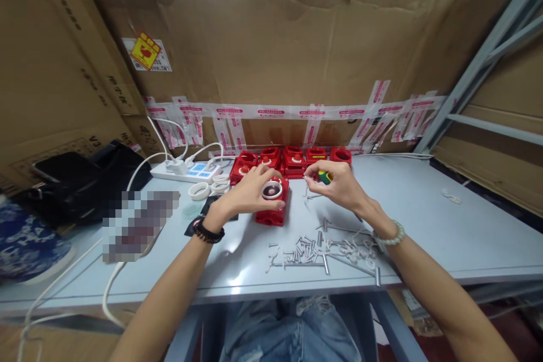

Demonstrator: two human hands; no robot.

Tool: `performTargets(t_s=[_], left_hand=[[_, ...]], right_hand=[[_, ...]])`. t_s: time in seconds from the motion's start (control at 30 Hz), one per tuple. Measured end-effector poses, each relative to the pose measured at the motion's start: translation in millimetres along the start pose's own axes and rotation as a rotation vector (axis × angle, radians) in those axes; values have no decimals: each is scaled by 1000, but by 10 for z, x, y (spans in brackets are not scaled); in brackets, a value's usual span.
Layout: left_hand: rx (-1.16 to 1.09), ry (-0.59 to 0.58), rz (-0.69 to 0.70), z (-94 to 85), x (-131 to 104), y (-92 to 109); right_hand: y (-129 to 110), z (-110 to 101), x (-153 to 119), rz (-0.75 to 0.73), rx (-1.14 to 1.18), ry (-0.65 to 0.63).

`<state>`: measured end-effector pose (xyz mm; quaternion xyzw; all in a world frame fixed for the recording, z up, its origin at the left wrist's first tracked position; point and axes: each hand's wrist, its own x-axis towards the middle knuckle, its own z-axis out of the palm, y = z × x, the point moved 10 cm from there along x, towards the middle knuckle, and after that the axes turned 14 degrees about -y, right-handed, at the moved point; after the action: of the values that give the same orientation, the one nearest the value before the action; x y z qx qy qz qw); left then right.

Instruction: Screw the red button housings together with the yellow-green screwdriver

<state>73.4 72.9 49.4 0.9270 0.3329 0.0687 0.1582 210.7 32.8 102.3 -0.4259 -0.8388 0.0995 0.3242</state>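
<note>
On the table, my left hand is wrapped over a red housing that has a white ring around a dark round centre. To its right, my right hand holds a green and yellow screwdriver handle in curled fingers; its thumb and index finger pinch a tiny item I cannot make out. Several more red housings stand in a row behind both hands. Loose screws and metal T-shaped parts are scattered nearer the front edge.
White rings lie left of the left hand, near a white power strip with cables. A blurred phone and a black bag are farther left. Taped cardboard rises behind the table, with a metal rack at right.
</note>
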Motion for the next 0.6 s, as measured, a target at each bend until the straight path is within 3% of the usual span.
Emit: performTargets(t_s=[0.1,0.17,0.43,0.5,0.6], left_hand=[[-156,-141,178,26,-65,68],[-195,-188,217,51,-86,73],[74,72,-51,24,12,-1],[92,59,-36,57,26,7],[-6,-58,72,171,53,-6]], right_hand=[[-5,-17,-5,-4,-1,-2],[-9,-28,-7,-2,-4,-3],[-14,-24,-4,16,-20,-41],[7,-17,-5,29,-22,-58],[41,3,-7,46,-2,-86]])
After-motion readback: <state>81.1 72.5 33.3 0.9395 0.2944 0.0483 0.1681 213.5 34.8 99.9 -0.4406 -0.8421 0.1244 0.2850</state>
